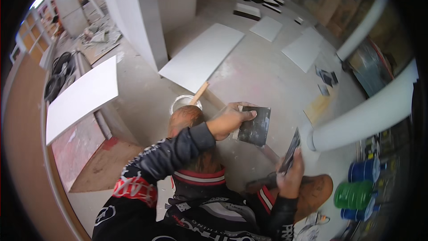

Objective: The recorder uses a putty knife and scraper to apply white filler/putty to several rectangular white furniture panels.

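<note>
My left hand (232, 119) is closed on the edge of a black square putty spreader (255, 127) with whitish smears, its thumb lying across the face. In my right hand (291, 176), lower and to the right, a second dark flat spreader (292, 151) stands tilted, seen nearly edge-on. The two spreaders are apart. Beyond my left knee is a white bucket (174, 105) with pale paste on its rim. A wooden stick (200, 93) leans out of it. My knee hides part of the bucket.
White panels (203, 56) lie on the floor ahead; another white panel (84, 96) is propped at left. A white column (138, 15) stands beyond. White pipes (365, 109), dark scraps (327, 76) and a green container (353, 195) are at right. Dark-edged blocks (246, 11) lie far back.
</note>
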Demonstrator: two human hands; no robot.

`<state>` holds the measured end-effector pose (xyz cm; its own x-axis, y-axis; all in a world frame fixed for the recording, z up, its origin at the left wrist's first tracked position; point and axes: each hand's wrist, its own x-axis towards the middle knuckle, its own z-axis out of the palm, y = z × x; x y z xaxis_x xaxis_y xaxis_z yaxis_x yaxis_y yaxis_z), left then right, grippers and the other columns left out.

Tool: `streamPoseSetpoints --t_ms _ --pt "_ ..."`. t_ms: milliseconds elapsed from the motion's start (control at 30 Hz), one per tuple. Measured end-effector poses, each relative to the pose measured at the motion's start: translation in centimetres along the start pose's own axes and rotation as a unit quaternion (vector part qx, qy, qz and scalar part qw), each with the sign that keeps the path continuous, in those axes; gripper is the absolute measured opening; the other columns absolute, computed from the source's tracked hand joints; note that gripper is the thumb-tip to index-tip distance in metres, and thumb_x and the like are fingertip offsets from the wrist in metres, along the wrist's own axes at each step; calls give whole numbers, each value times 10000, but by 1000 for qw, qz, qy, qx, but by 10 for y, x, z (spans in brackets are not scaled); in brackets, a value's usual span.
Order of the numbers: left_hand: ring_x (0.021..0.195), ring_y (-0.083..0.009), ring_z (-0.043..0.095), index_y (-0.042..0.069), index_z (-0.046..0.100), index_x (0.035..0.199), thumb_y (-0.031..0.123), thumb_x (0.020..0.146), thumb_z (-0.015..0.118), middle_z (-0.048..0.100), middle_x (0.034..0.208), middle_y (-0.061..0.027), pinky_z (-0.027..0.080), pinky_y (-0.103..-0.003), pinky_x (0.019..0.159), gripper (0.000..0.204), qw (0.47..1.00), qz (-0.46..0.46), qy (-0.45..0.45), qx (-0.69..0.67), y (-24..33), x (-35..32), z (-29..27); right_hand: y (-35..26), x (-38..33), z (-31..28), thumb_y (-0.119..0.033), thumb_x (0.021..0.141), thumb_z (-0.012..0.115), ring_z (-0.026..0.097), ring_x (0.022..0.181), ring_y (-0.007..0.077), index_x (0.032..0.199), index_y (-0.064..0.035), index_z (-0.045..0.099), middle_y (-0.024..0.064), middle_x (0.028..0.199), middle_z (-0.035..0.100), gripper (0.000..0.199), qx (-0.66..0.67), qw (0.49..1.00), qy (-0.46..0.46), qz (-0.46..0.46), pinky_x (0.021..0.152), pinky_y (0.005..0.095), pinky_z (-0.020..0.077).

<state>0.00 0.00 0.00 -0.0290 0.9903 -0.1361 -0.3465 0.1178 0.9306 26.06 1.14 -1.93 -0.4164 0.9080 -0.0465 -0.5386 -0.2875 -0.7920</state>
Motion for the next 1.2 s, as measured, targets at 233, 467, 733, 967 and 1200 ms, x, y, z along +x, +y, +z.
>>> streamPoseSetpoints --t_ms 233,467,733,967,1200 --pt "852 -71 523 36 597 1065 403 1012 494 602 924 18 443 -249 797 385 996 17 -31 85 41 47 54 2 74 27 -245 986 557 598 1063 180 1259 -19 520 62 1160 606 357 -73 996 44 -3 906 369 501" --pt "769 -141 576 42 533 1162 543 967 486 598 917 -58 494 -283 695 540 986 -29 44 160 50 195 12 -16 252 -66 -302 948 617 600 1080 180 1250 -51 538 53 1165 609 400 -7 998 61 29 913 401 503" --pt "768 -143 573 74 529 1093 348 975 546 603 930 -45 491 -292 696 299 962 -140 123 200 -21 448 -86 11 448 -384 -324 956 598 573 951 201 1113 -95 619 36 1045 619 278 -248 903 350 -32 792 369 478" --pt "823 -212 612 -18 496 1115 210 965 549 609 1005 -129 550 -352 742 278 959 -115 199 163 -78 651 -143 18 583 -458 -385 922 634 597 771 198 985 -9 652 67 894 647 382 -256 847 461 -67 721 326 466" --pt "900 -292 629 -66 438 1159 132 964 502 590 1040 -184 565 -400 847 286 962 -61 254 74 -80 852 -172 6 615 -454 -338 951 620 501 803 132 962 58 611 53 870 600 396 -371 835 366 -175 762 281 439"
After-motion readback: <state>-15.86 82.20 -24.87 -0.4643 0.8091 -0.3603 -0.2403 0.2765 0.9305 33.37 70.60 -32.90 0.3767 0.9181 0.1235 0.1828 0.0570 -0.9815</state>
